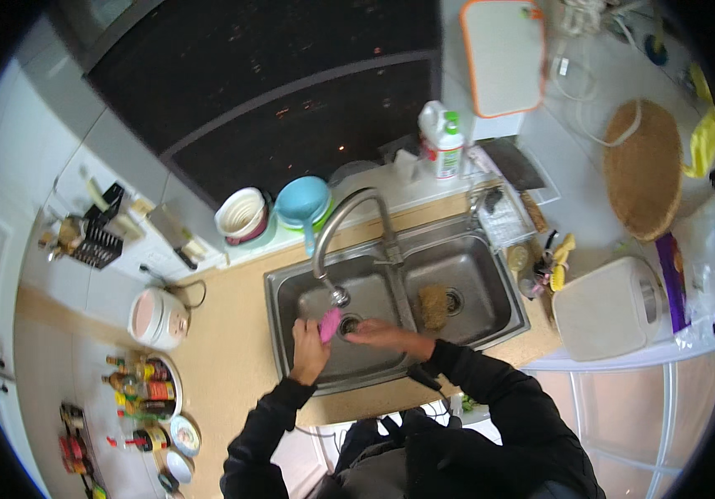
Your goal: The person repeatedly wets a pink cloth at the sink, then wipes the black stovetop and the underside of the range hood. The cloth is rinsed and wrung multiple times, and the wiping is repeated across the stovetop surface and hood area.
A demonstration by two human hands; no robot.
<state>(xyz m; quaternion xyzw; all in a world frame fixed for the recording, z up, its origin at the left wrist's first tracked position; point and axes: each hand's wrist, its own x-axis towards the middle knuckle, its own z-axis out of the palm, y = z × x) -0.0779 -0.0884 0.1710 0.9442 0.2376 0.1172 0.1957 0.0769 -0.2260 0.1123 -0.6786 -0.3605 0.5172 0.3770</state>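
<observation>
Over the left basin of a double stainless-steel sink (351, 287), my left hand (309, 350) grips a small pink object (330, 324), perhaps a sponge or brush. It sits just below the spout head of the curved metal faucet (340, 295). My right hand (376, 334) is blurred and reaches in from the right, its fingertips near the drain (350, 325); whether it holds anything cannot be made out. A tan, rough-textured scrubbing pad (433, 307) lies in the right basin beside that basin's drain.
Behind the sink stand a blue strainer (303, 201), stacked bowls (241, 213) and a white detergent jug (441, 146). A small white appliance (159, 319) and sauce bottles (151, 390) stand at left. At right are scrub brushes (557, 268) and a pale plastic bin lid (604, 312).
</observation>
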